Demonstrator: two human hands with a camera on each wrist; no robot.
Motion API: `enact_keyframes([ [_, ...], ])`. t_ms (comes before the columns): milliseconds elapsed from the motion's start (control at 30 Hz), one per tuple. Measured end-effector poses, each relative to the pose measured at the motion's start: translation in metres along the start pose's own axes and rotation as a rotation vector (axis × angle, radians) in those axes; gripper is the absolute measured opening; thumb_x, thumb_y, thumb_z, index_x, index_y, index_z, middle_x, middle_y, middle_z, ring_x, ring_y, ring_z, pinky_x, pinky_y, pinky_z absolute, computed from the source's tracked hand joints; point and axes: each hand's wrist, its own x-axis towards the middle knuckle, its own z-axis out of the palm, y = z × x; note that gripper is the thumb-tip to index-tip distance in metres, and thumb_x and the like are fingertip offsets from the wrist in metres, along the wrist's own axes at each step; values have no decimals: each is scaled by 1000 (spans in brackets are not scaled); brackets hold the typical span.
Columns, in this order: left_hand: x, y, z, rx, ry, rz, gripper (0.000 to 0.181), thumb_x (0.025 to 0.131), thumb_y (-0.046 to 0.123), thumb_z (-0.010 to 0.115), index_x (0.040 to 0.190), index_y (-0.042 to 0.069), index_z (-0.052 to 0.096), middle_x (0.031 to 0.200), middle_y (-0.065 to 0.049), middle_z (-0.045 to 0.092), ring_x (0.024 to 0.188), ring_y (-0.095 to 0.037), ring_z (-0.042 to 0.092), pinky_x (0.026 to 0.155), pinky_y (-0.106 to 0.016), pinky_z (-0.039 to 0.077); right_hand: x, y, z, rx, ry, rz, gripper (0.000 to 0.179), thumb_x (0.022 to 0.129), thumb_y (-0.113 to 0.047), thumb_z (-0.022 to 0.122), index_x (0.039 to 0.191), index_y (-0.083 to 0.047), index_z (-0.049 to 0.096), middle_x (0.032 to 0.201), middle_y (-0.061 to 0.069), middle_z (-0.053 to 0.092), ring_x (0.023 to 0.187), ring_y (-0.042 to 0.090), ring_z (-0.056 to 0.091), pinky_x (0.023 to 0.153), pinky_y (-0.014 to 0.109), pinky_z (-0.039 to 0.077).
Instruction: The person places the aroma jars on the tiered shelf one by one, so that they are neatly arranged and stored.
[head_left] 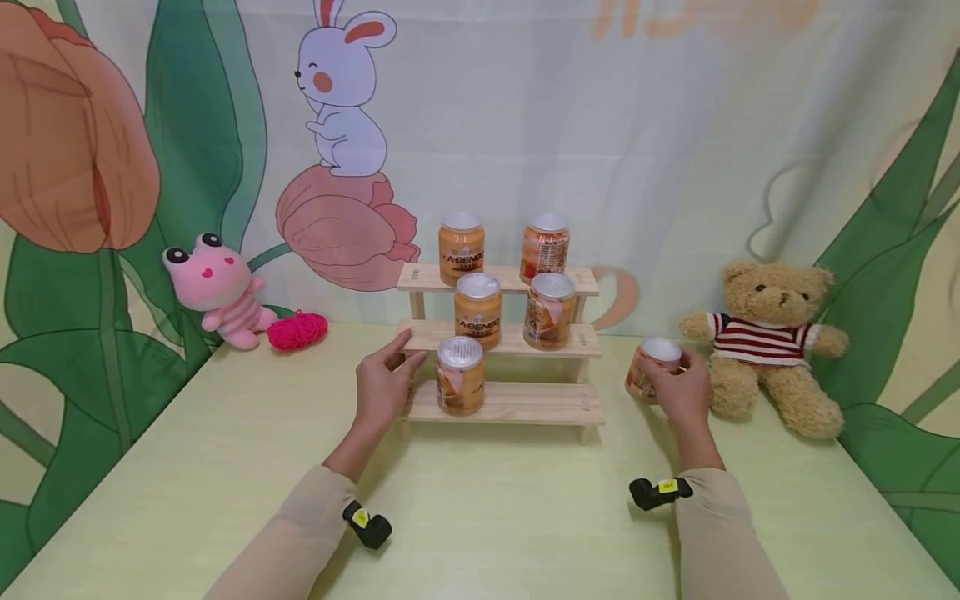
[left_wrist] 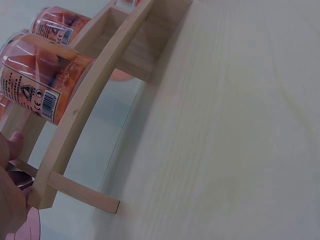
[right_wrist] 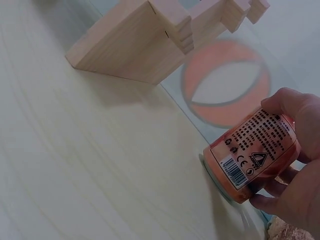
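My right hand [head_left: 686,392] grips an orange jar [head_left: 639,379] with a silvery lid, right of the stand. Its barcode label faces the camera in the right wrist view; I cannot tell whether its base touches the table. My left hand [head_left: 381,385] holds the left end of a three-tier wooden stand [head_left: 540,403], thumb and fingers about its side. One similar jar [head_left: 461,379] is on the bottom tier, near that hand. The middle tier carries a left jar [head_left: 477,312] and a right jar [head_left: 550,312]. Two more, a left jar [head_left: 462,250] and a right jar [head_left: 545,248], stand on top.
A teddy bear [head_left: 776,350] in a striped shirt sits just right of my right hand. At the back left are a pink frog plush [head_left: 221,287] and a bundle of pink yarn [head_left: 297,331]. A printed curtain [head_left: 675,150] hangs behind the pale table [head_left: 525,517].
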Motion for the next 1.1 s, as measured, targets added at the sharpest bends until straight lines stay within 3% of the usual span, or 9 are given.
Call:
enact_keyframes([
  [200,0,0,0,-5,4,0,48,92,16,74,138,9,61,110,-17,73,99,-21,67,55,-15,46,-2,-1,-2,8,0,26,71,85,-33,79,139,-1,45,130,14,50,110,20,49,76,25,45],
  [433,0,1,0,-5,5,4,48,92,15,74,138,8,61,112,-18,72,98,-22,67,53,-15,44,0,-5,-5,10,3,34,74,82,-32,82,138,2,48,123,14,51,103,19,48,76,28,45],
  [667,2,2,1,-4,2,26,48,92,15,74,137,6,61,112,-18,72,100,-22,67,54,-14,43,-1,-28,-17,9,-34,38,79,84,-33,79,145,3,43,133,19,49,114,26,49,84,32,47],
  [1100,0,2,0,9,-4,2,50,92,17,74,139,8,60,113,-19,72,104,-24,67,57,-15,47,-18,-82,-50,-130,-167,-168,69,89,-41,74,136,4,51,126,24,55,107,32,55,75,33,50],
])
